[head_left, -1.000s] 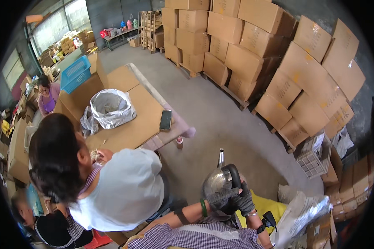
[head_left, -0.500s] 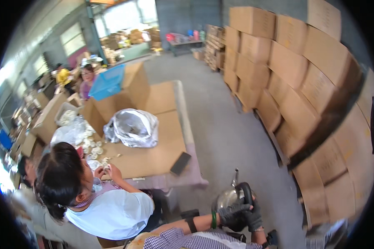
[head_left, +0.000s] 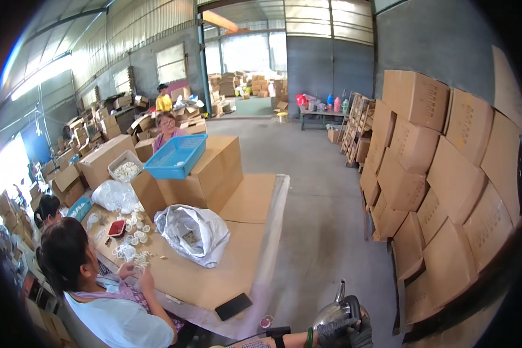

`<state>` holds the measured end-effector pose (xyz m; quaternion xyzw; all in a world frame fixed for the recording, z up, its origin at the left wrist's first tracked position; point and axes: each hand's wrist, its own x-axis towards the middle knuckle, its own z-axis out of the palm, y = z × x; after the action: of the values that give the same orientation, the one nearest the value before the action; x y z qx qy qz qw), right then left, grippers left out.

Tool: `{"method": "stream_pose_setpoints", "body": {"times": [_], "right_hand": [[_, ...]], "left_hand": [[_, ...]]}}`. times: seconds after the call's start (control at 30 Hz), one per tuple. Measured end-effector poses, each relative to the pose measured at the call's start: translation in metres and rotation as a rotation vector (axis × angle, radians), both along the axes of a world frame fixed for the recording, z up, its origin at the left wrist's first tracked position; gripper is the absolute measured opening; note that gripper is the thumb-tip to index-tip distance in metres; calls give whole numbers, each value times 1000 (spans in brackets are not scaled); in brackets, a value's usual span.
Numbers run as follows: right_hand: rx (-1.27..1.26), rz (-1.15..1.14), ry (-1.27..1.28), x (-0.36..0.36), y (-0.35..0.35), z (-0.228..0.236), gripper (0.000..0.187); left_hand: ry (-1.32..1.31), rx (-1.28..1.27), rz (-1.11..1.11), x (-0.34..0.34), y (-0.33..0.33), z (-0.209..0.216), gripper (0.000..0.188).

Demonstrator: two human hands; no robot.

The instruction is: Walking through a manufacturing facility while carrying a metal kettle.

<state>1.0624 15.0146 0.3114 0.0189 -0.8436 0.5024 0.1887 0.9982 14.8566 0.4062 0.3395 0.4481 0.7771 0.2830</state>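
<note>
A shiny metal kettle [head_left: 325,316] with an upright spout and a thick black handle is at the lower edge, right of the table. My right hand [head_left: 362,336], in a dark grey glove, closes round the handle. Coming in from the left, my gloved left hand [head_left: 332,333] has its fingers bent against the handle beside the right one. A green bangle and a black strap circle my left forearm. The lower parts of both hands and the kettle's underside are cut off by the picture's edge.
At left stands a cardboard-covered table [head_left: 246,232] with a white sack [head_left: 194,235], a blue basket [head_left: 177,156] on a carton and a black phone [head_left: 234,307]. A seated co-worker [head_left: 116,307] handles small white pieces there. Stacked cartons [head_left: 414,145] line the right side.
The view has tilted upward and levelled, bringing more of the hall into sight. My hands and the kettle now sit lower in the picture, still together.
</note>
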Motion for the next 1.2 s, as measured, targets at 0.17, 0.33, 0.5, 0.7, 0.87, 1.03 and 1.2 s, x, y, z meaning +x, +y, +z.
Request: {"method": "stream_pose_setpoints", "body": {"times": [0.17, 0.33, 0.5, 0.7, 0.87, 1.03, 1.2], "right_hand": [[-30, 92, -23, -111, 57, 17, 57], [-461, 166, -202, -223, 107, 9, 44], [-297, 281, -255, -363, 163, -16, 41], [-282, 493, -293, -529, 231, -52, 55], [-148, 563, -300, -672, 256, -29, 61], [-17, 525, -300, -804, 280, -2, 57], [-85, 587, -343, -953, 290, -49, 63]], "left_hand": [[-60, 150, 11, -104, 64, -18, 19], [-521, 232, 89, -208, 124, -75, 25], [-470, 98, 214, -323, 174, -73, 22], [-485, 82, 296, -481, 235, -130, 17], [-181, -80, 564, -612, 270, -171, 29], [-677, 114, 301, -738, 297, -147, 54], [-550, 52, 369, -876, 300, -159, 44]]}}
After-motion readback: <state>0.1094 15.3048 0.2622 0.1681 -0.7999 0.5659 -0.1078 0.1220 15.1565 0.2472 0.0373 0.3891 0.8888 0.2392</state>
